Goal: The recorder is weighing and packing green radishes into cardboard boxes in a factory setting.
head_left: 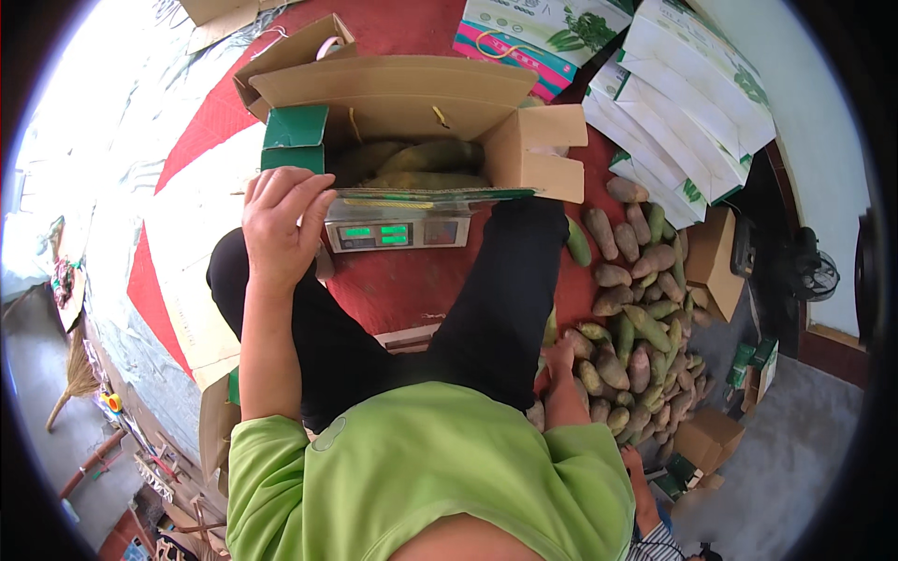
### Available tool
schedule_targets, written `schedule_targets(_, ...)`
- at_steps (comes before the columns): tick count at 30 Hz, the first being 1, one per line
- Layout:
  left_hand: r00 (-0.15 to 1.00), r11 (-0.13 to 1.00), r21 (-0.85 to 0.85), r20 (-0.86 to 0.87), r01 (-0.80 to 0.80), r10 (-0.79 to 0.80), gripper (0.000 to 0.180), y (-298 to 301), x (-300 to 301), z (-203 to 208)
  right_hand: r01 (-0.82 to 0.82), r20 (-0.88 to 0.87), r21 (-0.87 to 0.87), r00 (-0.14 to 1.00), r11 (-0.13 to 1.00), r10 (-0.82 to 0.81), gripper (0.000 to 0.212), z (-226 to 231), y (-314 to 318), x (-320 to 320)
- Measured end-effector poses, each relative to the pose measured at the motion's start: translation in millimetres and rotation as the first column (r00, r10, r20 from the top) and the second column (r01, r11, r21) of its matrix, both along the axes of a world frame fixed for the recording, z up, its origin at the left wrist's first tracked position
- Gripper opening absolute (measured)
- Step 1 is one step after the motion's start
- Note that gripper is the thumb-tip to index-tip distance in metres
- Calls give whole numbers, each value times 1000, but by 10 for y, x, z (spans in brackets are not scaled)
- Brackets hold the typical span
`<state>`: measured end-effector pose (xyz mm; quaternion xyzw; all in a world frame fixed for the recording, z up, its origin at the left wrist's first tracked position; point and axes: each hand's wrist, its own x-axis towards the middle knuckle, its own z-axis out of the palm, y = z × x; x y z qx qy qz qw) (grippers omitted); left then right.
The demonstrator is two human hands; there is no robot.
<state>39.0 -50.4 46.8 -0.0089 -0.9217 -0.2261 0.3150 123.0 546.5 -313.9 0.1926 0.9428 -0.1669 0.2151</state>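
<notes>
An open cardboard box [402,89], green outside and brown inside, stands on a digital scale [398,234] with a lit green display. Long green radishes [430,159] lie in it. My left hand [283,210] pinches the box's near flap at its left corner, fingers over the edge. Low on my right, beside my thigh, my right hand [558,355] reaches down to the left edge of a big heap of radishes [641,365], green and earthy brown-pink. Its fingers are mostly hidden, so I cannot make out whether it holds one.
Flat white-and-green cartons [687,93] lean in a stack at the back right, near a printed carton [543,37] with a rope handle. A small fan [814,276] is by the right wall. Another person's arm [641,486] shows behind the heap. A broom [75,379] lies at left.
</notes>
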Motion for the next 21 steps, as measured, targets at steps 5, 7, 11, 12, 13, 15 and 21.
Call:
schedule_targets(5,1000,997,-75,26,12,-10,11,49,-64,15,-769,459,298,634,565,622,13,274,142,-705)
schedule_targets(7,1000,998,-69,30,-1,3,14,-5,1,-2,-310,-94,-164,950,936,298,9,248,418,-1398)
schedule_targets(11,979,988,-155,202,17,15,9,20,-46,121,-237,-558,-211,826,948,82,19,1842,-666,-2404)
schedule_targets(12,968,976,-207,249,68,-15,8,9,-81,145,-357,-715,-251,695,900,76,18,2223,-954,-2596)
schedule_targets(13,953,960,-256,300,113,-32,8,-23,-104,152,-357,-703,-341,711,870,16,20,2623,-1283,-2748)
schedule_targets(15,933,945,-289,357,151,-40,7,-74,-182,142,-459,-730,-288,674,841,118,25,3216,-1828,-2987)
schedule_targets(21,919,885,-379,377,269,-117,7,-42,-238,106,-803,-800,101,286,588,527,32,3815,-3208,-3356)
